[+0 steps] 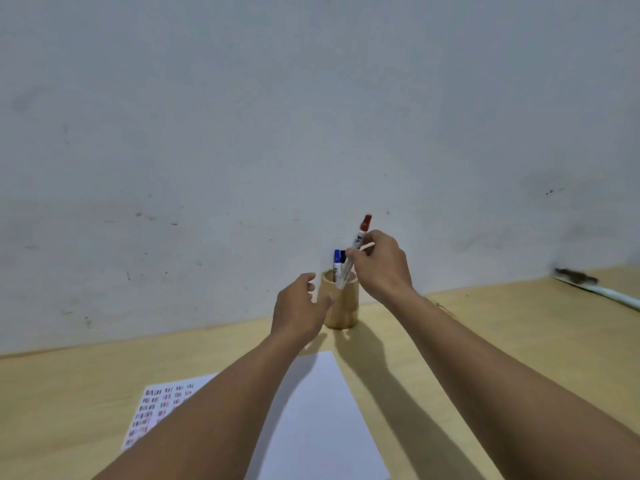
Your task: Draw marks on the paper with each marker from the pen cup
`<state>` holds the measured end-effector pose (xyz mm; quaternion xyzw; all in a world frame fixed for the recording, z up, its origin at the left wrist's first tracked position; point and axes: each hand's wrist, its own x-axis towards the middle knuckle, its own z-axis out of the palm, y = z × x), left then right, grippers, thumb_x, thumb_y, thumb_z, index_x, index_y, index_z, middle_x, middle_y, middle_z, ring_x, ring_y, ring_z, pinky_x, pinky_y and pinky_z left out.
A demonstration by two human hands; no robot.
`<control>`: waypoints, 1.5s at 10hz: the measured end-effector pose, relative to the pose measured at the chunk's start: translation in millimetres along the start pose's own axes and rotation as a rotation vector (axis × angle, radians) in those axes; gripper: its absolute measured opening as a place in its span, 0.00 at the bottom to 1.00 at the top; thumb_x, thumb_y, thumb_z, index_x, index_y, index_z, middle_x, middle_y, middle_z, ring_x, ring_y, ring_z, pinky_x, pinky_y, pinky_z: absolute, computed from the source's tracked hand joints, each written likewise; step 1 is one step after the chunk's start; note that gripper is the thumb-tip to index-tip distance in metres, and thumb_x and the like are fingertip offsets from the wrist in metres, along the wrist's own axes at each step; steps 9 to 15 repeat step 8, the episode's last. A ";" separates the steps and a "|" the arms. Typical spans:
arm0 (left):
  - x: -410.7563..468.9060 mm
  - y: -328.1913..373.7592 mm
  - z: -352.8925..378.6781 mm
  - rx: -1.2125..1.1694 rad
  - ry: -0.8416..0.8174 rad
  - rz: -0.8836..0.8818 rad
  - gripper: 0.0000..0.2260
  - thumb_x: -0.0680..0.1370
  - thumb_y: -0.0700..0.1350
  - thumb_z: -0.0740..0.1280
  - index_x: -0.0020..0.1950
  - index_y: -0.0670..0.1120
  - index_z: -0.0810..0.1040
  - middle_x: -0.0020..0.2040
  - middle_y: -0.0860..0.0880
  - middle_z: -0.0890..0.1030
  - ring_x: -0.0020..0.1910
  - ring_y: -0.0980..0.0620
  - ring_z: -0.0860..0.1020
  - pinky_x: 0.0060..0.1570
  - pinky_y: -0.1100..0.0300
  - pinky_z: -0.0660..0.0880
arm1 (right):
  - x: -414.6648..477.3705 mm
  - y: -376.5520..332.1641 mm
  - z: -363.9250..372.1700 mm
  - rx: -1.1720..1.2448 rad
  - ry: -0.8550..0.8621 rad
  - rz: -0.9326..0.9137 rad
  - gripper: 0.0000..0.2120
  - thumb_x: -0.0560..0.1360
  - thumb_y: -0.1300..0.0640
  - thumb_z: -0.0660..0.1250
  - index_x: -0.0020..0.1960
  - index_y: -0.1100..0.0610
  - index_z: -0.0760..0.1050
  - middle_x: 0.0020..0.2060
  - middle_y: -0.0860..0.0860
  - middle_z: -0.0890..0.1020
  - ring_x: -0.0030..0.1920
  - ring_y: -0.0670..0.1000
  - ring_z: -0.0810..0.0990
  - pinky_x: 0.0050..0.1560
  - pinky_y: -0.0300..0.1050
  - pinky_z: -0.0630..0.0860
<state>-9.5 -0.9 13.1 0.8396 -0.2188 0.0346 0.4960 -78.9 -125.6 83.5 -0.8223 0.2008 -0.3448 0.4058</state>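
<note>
a: where's the red marker (360,240)?
b: pinched in the right hand (381,268), tilted, red cap up, its lower end at the rim of the wooden pen cup (341,306).
a: and the cup?
b: on the worktop (502,327) close to the wall (277,116), with a blue marker (336,259) and a dark-capped one standing inside.
a: left hand (298,308)?
b: fingers loosely spread, holding nothing, just beside the cup's left side; i cannot tell if it touches.
a: the paper?
b: a blank sheet (322,420) lies nearer the person, under the forearms, with a marked sheet (156,407) of red and blue strokes to its left.
</note>
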 end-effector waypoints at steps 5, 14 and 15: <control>32.7 -31.6 61.9 -0.031 -0.022 -0.031 0.17 0.74 0.49 0.70 0.62 0.51 0.76 0.54 0.52 0.82 0.49 0.50 0.81 0.51 0.50 0.81 | 51.3 48.1 39.2 -0.168 -0.213 0.101 0.12 0.76 0.58 0.73 0.35 0.60 0.77 0.30 0.51 0.74 0.33 0.53 0.72 0.31 0.42 0.65; 36.1 -34.9 66.6 -0.033 -0.006 -0.011 0.19 0.75 0.45 0.71 0.66 0.49 0.74 0.58 0.49 0.82 0.49 0.50 0.78 0.46 0.58 0.75 | 45.6 48.1 38.9 -0.093 -0.119 0.146 0.15 0.77 0.60 0.72 0.62 0.65 0.81 0.56 0.57 0.84 0.56 0.56 0.81 0.50 0.45 0.76; 36.1 -34.9 66.6 -0.033 -0.006 -0.011 0.19 0.75 0.45 0.71 0.66 0.49 0.74 0.58 0.49 0.82 0.49 0.50 0.78 0.46 0.58 0.75 | 45.6 48.1 38.9 -0.093 -0.119 0.146 0.15 0.77 0.60 0.72 0.62 0.65 0.81 0.56 0.57 0.84 0.56 0.56 0.81 0.50 0.45 0.76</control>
